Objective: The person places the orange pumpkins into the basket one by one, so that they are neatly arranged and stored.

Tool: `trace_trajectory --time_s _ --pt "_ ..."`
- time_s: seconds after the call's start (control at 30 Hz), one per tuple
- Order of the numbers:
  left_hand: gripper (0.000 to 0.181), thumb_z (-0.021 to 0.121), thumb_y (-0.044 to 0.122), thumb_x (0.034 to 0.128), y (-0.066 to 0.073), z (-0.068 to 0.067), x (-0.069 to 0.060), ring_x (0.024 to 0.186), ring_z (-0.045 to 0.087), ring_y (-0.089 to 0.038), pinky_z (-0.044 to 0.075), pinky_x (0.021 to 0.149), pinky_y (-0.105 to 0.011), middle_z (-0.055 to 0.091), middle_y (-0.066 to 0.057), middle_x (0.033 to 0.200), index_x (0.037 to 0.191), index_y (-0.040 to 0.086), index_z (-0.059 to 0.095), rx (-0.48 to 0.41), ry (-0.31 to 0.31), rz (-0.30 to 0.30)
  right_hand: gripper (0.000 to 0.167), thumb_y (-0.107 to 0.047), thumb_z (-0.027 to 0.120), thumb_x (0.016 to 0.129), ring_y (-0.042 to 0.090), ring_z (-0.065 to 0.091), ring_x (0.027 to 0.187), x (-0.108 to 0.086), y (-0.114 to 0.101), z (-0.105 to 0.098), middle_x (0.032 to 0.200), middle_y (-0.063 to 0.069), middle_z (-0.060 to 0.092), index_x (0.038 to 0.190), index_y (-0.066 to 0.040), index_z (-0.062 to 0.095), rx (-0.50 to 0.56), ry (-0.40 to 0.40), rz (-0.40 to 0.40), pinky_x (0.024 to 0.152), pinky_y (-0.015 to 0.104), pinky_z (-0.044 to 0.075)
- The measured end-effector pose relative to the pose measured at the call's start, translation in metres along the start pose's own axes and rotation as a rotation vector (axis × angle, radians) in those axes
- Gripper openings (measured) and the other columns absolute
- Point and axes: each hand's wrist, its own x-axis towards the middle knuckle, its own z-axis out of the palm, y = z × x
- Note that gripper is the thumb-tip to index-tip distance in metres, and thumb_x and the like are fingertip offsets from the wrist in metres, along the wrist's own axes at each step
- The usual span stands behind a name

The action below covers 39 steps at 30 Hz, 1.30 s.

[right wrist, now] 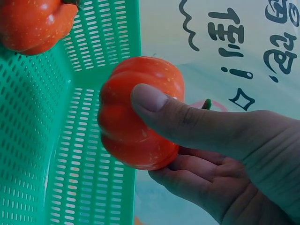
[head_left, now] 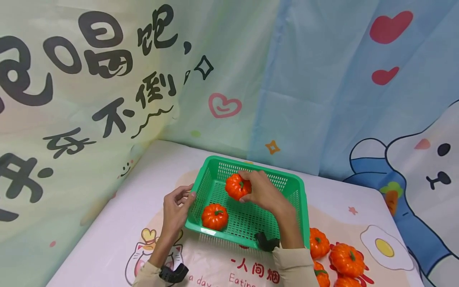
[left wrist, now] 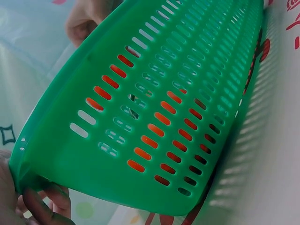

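My right hand (head_left: 265, 193) grips a small orange-red pumpkin (head_left: 236, 187) with a green stem, holding it over the far part of a green plastic basket (head_left: 305, 211). In the right wrist view the thumb presses one side of this pumpkin (right wrist: 124, 129), while the fingers are partly hidden behind it. A second small pumpkin (head_left: 214, 217) sits inside the basket at its near left corner. My left hand (head_left: 175, 209) holds the basket's left rim. Seen from the left wrist, fingers (left wrist: 44, 206) curl under the rim at a corner of the slotted wall.
Several more small pumpkins (head_left: 346, 260) lie on the table right of the basket, partly cut off by the frame's lower edge. The table wears a printed white cloth (head_left: 161, 167). Printed curtains (head_left: 301, 99) hang behind and to the left. Each wrist carries a black strap mount (head_left: 173, 274).
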Motion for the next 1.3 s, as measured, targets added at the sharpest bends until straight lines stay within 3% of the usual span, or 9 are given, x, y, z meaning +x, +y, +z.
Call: trace_trajectory --time_s 0.27,0.73,1.03,1.3 --pt "0.027 0.076 0.008 0.1017 0.0 -0.001 0.0 0.068 0.066 -0.008 0.05 0.066 -0.018 0.078 -0.026 0.105 0.127 0.001 0.078 0.0 0.001 -0.01 0.055 0.006 0.095 0.077 0.022 0.068 0.1 0.012 -0.002 0.003 0.114 0.007 0.078 0.127 -0.005 0.074 0.024 -0.039 0.003 0.086 0.036 0.063" --pt "0.026 0.075 0.008 0.1023 0.001 0.0 0.001 0.067 0.067 -0.008 0.052 0.067 -0.018 0.078 -0.027 0.105 0.127 0.0 0.078 -0.008 -0.007 0.005 0.056 0.006 0.098 0.072 0.019 0.065 0.092 0.03 0.007 0.013 0.106 0.007 0.078 0.122 -0.003 0.076 -0.06 -0.092 -0.078 0.082 0.031 0.059" --pt "0.025 0.075 0.007 0.1023 -0.001 -0.001 0.0 0.067 0.064 -0.007 0.05 0.065 -0.018 0.077 -0.025 0.101 0.126 0.0 0.078 -0.003 0.0 -0.013 0.07 0.004 0.098 0.073 0.024 0.071 0.103 0.037 0.015 0.023 0.12 0.013 0.08 0.137 0.003 0.072 -0.054 -0.108 -0.075 0.089 0.037 0.063" --pt "0.026 0.075 0.007 0.1022 -0.002 0.0 0.002 0.066 0.064 -0.007 0.05 0.064 -0.018 0.077 -0.026 0.102 0.127 -0.001 0.078 -0.013 -0.001 -0.005 0.068 0.004 0.099 0.072 0.024 0.07 0.099 0.042 0.024 0.031 0.119 0.014 0.081 0.135 0.003 0.074 -0.046 -0.118 -0.085 0.087 0.035 0.063"
